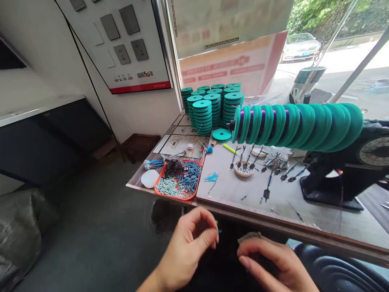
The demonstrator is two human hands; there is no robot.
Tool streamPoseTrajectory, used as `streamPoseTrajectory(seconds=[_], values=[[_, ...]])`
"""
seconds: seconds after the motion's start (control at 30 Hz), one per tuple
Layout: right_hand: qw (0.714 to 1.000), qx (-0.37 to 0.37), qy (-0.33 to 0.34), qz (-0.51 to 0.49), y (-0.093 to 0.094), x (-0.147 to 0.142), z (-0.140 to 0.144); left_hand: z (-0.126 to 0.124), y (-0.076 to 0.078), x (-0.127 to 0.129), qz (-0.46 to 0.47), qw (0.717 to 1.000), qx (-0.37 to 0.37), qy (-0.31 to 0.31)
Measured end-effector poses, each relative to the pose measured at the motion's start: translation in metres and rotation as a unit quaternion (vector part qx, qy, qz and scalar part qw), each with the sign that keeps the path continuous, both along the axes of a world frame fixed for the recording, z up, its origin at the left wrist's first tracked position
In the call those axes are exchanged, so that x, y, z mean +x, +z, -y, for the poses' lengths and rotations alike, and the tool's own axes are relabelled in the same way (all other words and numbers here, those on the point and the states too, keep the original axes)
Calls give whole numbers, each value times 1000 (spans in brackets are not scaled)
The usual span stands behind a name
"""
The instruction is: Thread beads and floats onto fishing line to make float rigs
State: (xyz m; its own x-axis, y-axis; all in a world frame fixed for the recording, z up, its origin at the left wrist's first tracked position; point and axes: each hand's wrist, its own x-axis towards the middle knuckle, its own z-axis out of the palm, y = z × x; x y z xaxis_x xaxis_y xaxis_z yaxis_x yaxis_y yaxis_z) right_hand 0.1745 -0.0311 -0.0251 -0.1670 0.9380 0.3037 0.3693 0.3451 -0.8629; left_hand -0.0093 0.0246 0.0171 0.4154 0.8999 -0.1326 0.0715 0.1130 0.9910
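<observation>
- Head cam is looking down at both hands below the table edge (273,225).
- left hand (190,239) is pinching a tiny blue-tipped piece (219,231) between thumb and fingertips.
- right hand (270,259) is curling loosely, fingers bent, holding something grey I can't really make out.
- orange tray (178,195) of blue parts is sitting up on the table, well apart.
</observation>
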Motion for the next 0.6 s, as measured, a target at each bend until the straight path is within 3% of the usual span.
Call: streamPoseTrajectory(seconds=[0.07,0.2,0.5,0.6], values=[[1000,11,-1,-10,-4,-4,3,21,-19,-3,77,991,-104,45],[998,42,-5,38,-9,-8,6,39,-42,-1,134,976,-127,112],[980,125,-38,149,-4,-14,5,42,-44,9,115,979,-109,126],[980,126,-50,144,-4,-13,6,43,-46,8,59,989,-46,124]])
